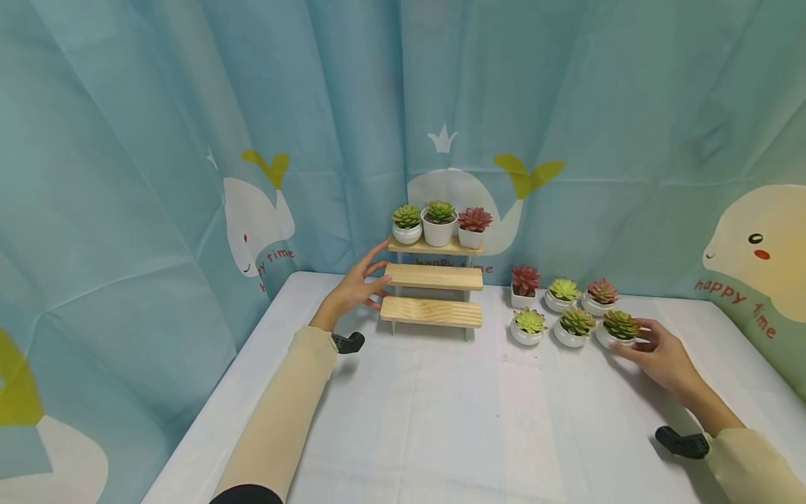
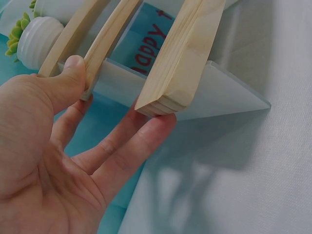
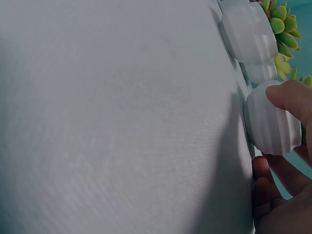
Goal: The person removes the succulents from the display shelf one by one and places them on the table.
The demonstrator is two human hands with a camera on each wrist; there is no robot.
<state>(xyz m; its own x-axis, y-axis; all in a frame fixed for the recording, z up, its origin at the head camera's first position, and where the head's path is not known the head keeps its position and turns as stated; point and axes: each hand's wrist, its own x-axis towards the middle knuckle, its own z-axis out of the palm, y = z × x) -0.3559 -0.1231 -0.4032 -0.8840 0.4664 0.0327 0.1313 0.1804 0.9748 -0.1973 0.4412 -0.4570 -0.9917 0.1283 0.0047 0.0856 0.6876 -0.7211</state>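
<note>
In the head view my left hand (image 1: 355, 287) is at the left side of a three-tier wooden plant stand (image 1: 434, 276). The left wrist view shows that hand's thumb against the middle board's end (image 2: 90, 80) and fingertips touching the bottom board (image 2: 168, 97), fingers spread and fairly straight. On the right, my right hand (image 1: 664, 357) holds a dark green potted succulent (image 1: 620, 325) at the front right of a group. In the right wrist view the thumb lies on its white pot (image 3: 273, 122), with fingers on the other side; the pot appears to sit on the table.
The top tier carries two green succulents (image 1: 406, 224) (image 1: 439, 213) and a red succulent (image 1: 474, 220). Several other potted succulents (image 1: 525, 283) stand right of the stand on the white-covered table (image 1: 453, 420). A blue whale-print curtain (image 1: 352, 105) hangs close behind.
</note>
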